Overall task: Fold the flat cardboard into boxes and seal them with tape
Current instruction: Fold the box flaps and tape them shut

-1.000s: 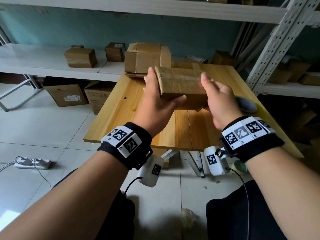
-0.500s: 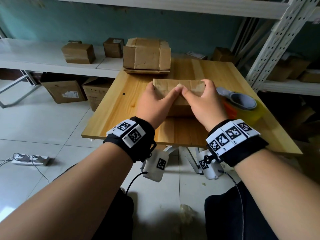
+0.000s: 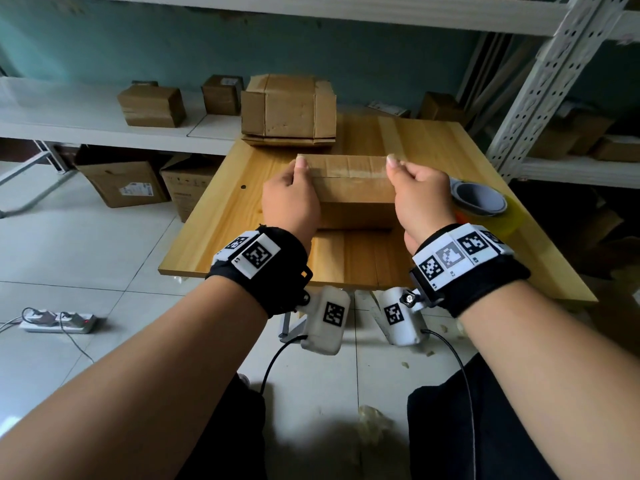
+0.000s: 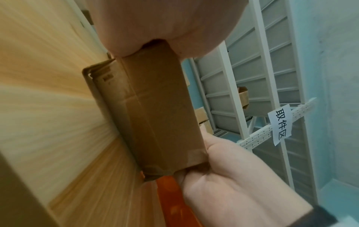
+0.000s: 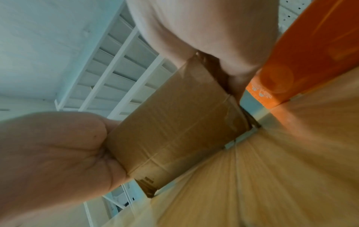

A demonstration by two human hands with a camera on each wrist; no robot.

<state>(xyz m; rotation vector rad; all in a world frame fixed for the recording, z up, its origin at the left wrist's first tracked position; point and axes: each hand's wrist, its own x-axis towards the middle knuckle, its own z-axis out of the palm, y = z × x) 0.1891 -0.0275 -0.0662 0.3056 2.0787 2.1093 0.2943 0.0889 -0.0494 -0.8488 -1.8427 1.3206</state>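
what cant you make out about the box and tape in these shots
- Box ends: in the head view, left hand and right hand cover them.
- Box far side: faces away in all views.
- Tape roll: the right hand hides its near part; only an orange blur in the wrist views.
- Print on box: left wrist view, too small to read.

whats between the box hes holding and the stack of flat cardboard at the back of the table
Nothing lies there. In the head view a bare strip of the wooden table separates the taped box from the flat cardboard stack.
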